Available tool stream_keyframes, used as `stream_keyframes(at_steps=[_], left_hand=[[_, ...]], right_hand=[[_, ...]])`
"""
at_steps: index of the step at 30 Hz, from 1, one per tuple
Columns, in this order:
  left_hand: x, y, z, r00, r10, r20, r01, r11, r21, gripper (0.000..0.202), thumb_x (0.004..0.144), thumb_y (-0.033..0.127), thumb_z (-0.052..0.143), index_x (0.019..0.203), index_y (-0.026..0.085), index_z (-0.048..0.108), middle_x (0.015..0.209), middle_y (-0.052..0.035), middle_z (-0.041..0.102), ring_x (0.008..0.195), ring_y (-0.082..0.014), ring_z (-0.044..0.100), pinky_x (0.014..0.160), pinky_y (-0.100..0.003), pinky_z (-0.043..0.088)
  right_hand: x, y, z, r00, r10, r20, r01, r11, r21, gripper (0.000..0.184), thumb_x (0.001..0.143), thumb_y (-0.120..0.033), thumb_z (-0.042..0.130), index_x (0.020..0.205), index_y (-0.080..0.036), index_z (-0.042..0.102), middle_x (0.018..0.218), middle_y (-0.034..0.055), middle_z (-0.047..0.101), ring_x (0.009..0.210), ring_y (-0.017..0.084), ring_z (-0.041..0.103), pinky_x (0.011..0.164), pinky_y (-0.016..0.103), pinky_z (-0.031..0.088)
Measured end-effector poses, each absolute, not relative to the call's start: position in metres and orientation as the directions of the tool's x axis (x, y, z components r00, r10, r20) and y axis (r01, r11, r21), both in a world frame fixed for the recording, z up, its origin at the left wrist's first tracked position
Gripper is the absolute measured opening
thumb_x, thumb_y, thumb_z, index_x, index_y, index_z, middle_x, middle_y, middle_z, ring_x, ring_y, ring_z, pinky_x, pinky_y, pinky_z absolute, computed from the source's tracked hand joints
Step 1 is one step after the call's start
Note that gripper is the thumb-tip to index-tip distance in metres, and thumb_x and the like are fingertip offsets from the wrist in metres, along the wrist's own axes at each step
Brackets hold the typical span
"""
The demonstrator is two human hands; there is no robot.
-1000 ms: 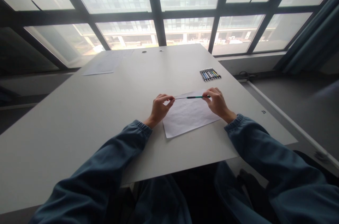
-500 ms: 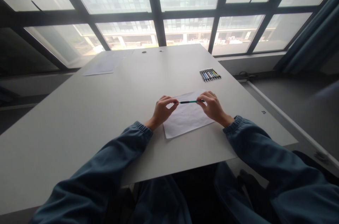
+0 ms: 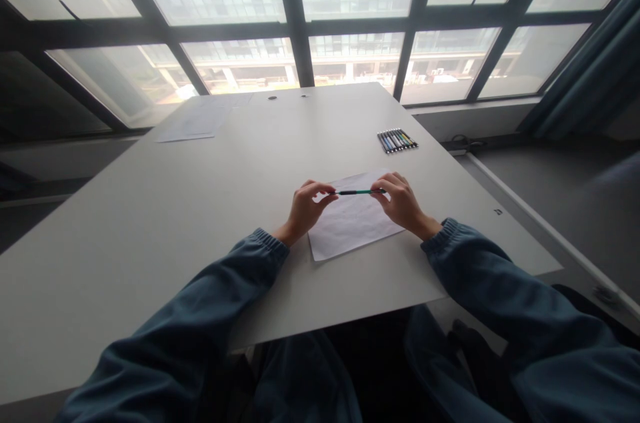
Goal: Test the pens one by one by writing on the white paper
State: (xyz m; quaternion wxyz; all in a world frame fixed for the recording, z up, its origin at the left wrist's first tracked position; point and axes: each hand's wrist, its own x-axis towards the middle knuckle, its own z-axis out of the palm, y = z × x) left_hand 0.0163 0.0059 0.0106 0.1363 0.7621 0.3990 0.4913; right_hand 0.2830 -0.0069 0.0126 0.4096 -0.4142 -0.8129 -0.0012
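A slim green pen (image 3: 356, 192) with a dark grip section is held level between both my hands. My left hand (image 3: 309, 207) pinches its left end between thumb and fingertips. At the other end, my right hand (image 3: 399, 202) has thumb and fingers closed on the green barrel. Both ends of the pen are partly covered by my fingers. Under the pen and hands lies a white sheet of paper (image 3: 353, 231), set at a slight angle on the white table (image 3: 190, 236).
A neat row of several pens (image 3: 397, 141) lies at the table's right side. More paper (image 3: 193, 124) rests at the far left. A small dark round thing (image 3: 272, 98) is near the far edge, below large windows. A pale rail (image 3: 545, 226) runs beyond the right edge.
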Motion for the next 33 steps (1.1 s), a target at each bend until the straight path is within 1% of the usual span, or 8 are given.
stream_keyframes(at_steps=[4, 8, 10, 15, 18, 22, 33], left_hand=[[0.016, 0.0047, 0.0113, 0.202, 0.769, 0.607, 0.481, -0.618, 0.622, 0.019, 0.086, 0.039, 0.075, 0.084, 0.021, 0.077, 0.079, -0.0035, 0.072, 0.07, -0.0151, 0.062, 0.068, -0.028, 0.049], [0.0159, 0.003, 0.013, 0.225, 0.792, 0.567, 0.504, -0.593, 0.628, 0.034, 0.092, 0.041, 0.066, 0.067, 0.02, 0.073, 0.067, -0.0024, 0.069, 0.061, -0.0144, 0.058, 0.063, -0.028, 0.046], [0.0161, 0.0024, 0.0138, 0.224, 0.793, 0.567, 0.509, -0.591, 0.626, 0.035, 0.092, 0.041, 0.066, 0.064, 0.02, 0.072, 0.065, -0.0023, 0.068, 0.061, -0.0145, 0.057, 0.062, -0.027, 0.046], [0.0171, 0.0022, 0.0141, 0.204, 0.778, 0.595, 0.479, -0.609, 0.632, 0.019, 0.084, 0.039, 0.076, 0.08, 0.02, 0.076, 0.074, -0.0035, 0.071, 0.067, -0.0151, 0.06, 0.064, -0.027, 0.048], [0.0173, 0.0028, 0.0134, 0.194, 0.769, 0.609, 0.461, -0.619, 0.636, 0.018, 0.081, 0.038, 0.079, 0.085, 0.02, 0.077, 0.077, -0.0041, 0.071, 0.067, -0.0153, 0.061, 0.066, -0.028, 0.05], [0.017, 0.0038, 0.0122, 0.195, 0.765, 0.614, 0.45, -0.626, 0.637, 0.02, 0.08, 0.039, 0.08, 0.086, 0.021, 0.077, 0.077, -0.0043, 0.071, 0.067, -0.0154, 0.061, 0.067, -0.029, 0.052], [0.0172, 0.0021, 0.014, 0.197, 0.753, 0.627, 0.46, -0.636, 0.619, 0.021, 0.079, 0.041, 0.081, 0.086, 0.021, 0.078, 0.077, -0.0041, 0.072, 0.066, -0.015, 0.06, 0.064, -0.029, 0.051]], right_hand=[[0.2826, -0.0074, 0.0126, -0.313, 0.66, 0.682, 0.667, 0.664, -0.336, 0.006, 0.091, -0.017, 0.064, 0.091, -0.023, 0.064, 0.093, 0.006, 0.065, 0.092, 0.026, 0.055, 0.084, 0.042, 0.043], [0.2809, -0.0099, 0.0146, -0.316, 0.637, 0.703, 0.647, 0.687, -0.33, 0.006, 0.092, -0.018, 0.062, 0.091, -0.023, 0.064, 0.093, 0.0062, 0.064, 0.093, 0.026, 0.054, 0.085, 0.042, 0.044], [0.2799, -0.0112, 0.0153, -0.325, 0.627, 0.708, 0.639, 0.697, -0.324, 0.006, 0.092, -0.018, 0.062, 0.091, -0.023, 0.063, 0.093, 0.0059, 0.064, 0.092, 0.025, 0.054, 0.084, 0.041, 0.044], [0.279, -0.0119, 0.0146, -0.339, 0.619, 0.709, 0.635, 0.706, -0.313, 0.005, 0.093, -0.019, 0.062, 0.091, -0.023, 0.063, 0.093, 0.006, 0.064, 0.092, 0.025, 0.054, 0.084, 0.041, 0.044], [0.2793, -0.0116, 0.0145, -0.335, 0.629, 0.702, 0.632, 0.702, -0.327, 0.005, 0.093, -0.019, 0.061, 0.091, -0.024, 0.063, 0.094, 0.0062, 0.063, 0.092, 0.025, 0.054, 0.085, 0.042, 0.044], [0.2793, -0.0123, 0.0157, -0.341, 0.641, 0.687, 0.628, 0.7, -0.341, 0.007, 0.094, -0.02, 0.059, 0.091, -0.025, 0.063, 0.094, 0.0066, 0.063, 0.093, 0.026, 0.054, 0.085, 0.042, 0.044], [0.2801, -0.0129, 0.0136, -0.388, 0.636, 0.667, 0.616, 0.717, -0.326, 0.006, 0.095, -0.022, 0.059, 0.092, -0.023, 0.064, 0.094, 0.0062, 0.066, 0.092, 0.025, 0.055, 0.086, 0.041, 0.043]])
